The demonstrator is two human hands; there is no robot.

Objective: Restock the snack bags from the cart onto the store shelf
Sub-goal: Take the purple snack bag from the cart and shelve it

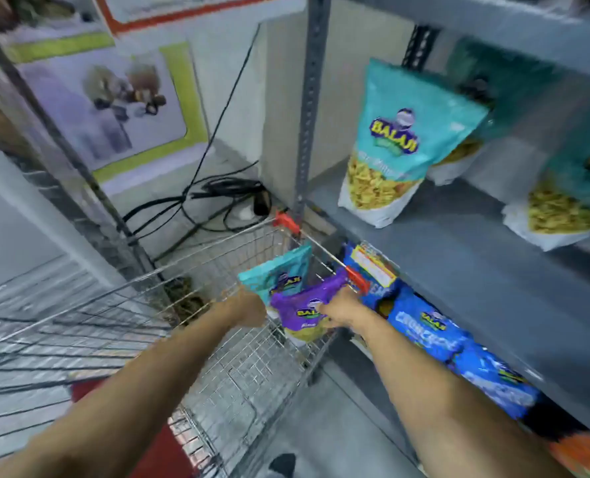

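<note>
— So, what do the bags say?

— The big teal bag (404,139) standing on the grey metal shelf (459,236) says "BALAJI" in yellow letters on a dark blue badge. You can see yellow chips through the bottom part. More teal bags (569,201) stand behind it and to the right, but they are blurry.

— And in the cart?

— The wire cart (245,367) is made of thin shiny metal bars with red plastic corners. At its far end are two bags. A small teal bag (280,274) stands up against the wire wall, and a purple bag (307,308) leans just in front of it. Both carry the same yellow badge, though it is fuzzy.

— Where are the hands?

— Both arms reach into the cart. The left hand (248,307) is curled at the bottom edge of the small teal bag; I cannot tell if its grip has closed on the bag. The right hand (338,307) has its grip pinching the right side of the purple bag, thumb on the front.

— Anything below the shelf?

— Yes, shiny blue bags (431,336) lie in a row on the lower level, right beside the cart. They have the yellow badge too, plus white letters too smeared to read. Black cables (217,198) lie coiled on the floor by the wall.
</note>
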